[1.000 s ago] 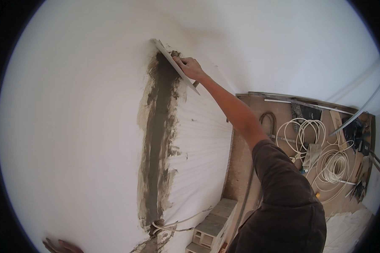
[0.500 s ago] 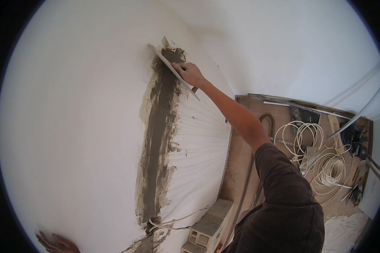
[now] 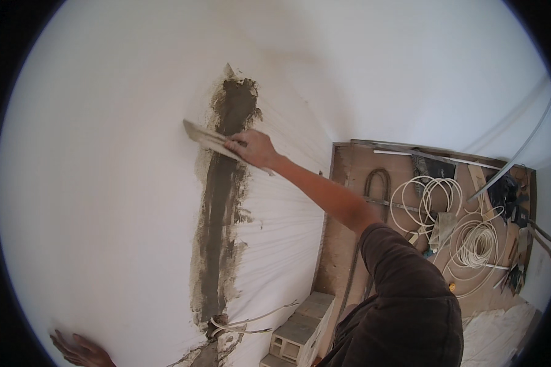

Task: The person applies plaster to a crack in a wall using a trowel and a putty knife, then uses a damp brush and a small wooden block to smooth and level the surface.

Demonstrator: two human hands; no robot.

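Observation:
My right hand (image 3: 255, 148) grips a flat plastering trowel (image 3: 205, 139) and presses its blade against a white wall (image 3: 104, 183). The blade lies across a tall vertical strip of wet grey mortar (image 3: 217, 208), below the strip's top end. My arm reaches up from the lower right in a dark sleeve. My left hand (image 3: 79, 350) rests flat on the wall at the lower left with fingers spread, holding nothing. Thin white cables (image 3: 245, 323) stick out of the strip's bottom end.
Grey hollow blocks (image 3: 300, 333) stand at the wall's foot. On the brown floor to the right lie coils of white cable (image 3: 471, 241), a bent metal bar (image 3: 376, 180), long strips and small tools. A white sheet (image 3: 502, 339) covers the lower right corner.
My right hand has drawn the trowel down the grey strip from its top, leaving fresh mortar above the blade. The view has shifted and my left hand stays on the wall.

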